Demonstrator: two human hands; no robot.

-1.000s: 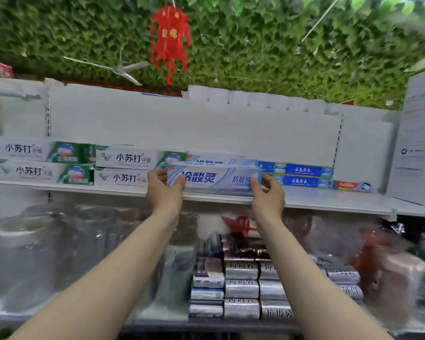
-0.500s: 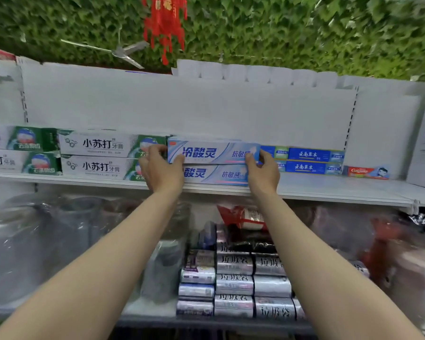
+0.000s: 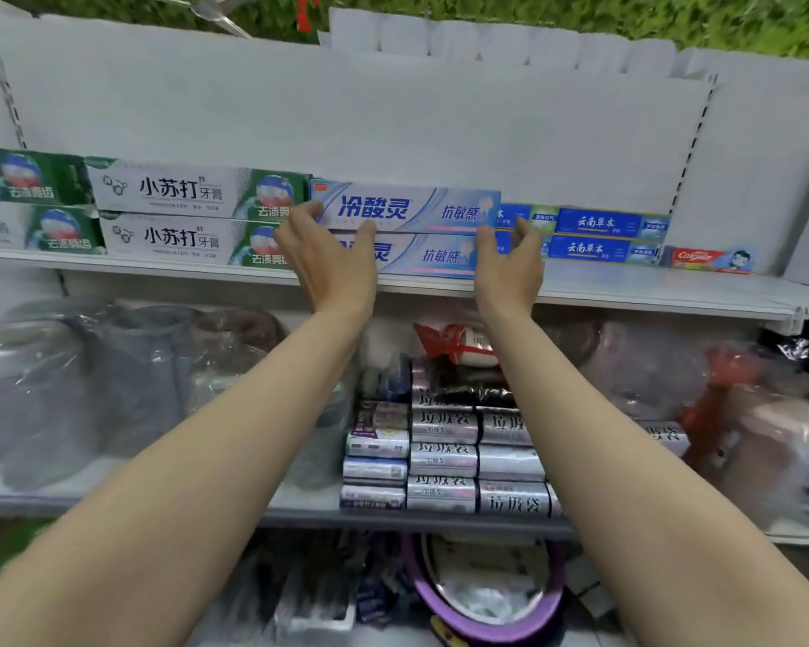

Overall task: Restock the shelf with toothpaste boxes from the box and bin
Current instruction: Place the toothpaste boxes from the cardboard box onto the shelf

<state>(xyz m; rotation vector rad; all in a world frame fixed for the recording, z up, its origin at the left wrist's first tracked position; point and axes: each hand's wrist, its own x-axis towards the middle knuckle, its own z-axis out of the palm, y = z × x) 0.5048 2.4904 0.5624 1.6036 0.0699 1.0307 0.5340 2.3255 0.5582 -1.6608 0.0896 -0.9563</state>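
Observation:
A pale blue toothpaste box (image 3: 407, 208) lies on top of a matching box (image 3: 440, 257) on the white upper shelf (image 3: 636, 297). My left hand (image 3: 330, 256) is at the stack's left end, fingers spread, thumb tip near the top box's corner and fingers over the lower box's left part. At the stack's right end my right hand (image 3: 510, 261) has its fingers loosely apart, gripping nothing. Green-and-white toothpaste boxes (image 3: 178, 214) are stacked to the left, dark blue ones (image 3: 603, 235) to the right.
A small red toothpaste box (image 3: 708, 260) lies far right on the shelf, with bare shelf in front of it. The lower shelf holds stacked silver rolls (image 3: 444, 459) and plastic-wrapped goods (image 3: 90, 385). A purple bin (image 3: 486, 595) sits below.
The pale blue box went from held in front of the shelf to lying on the matching box. Both hands have loosened from its ends. The view has tilted down.

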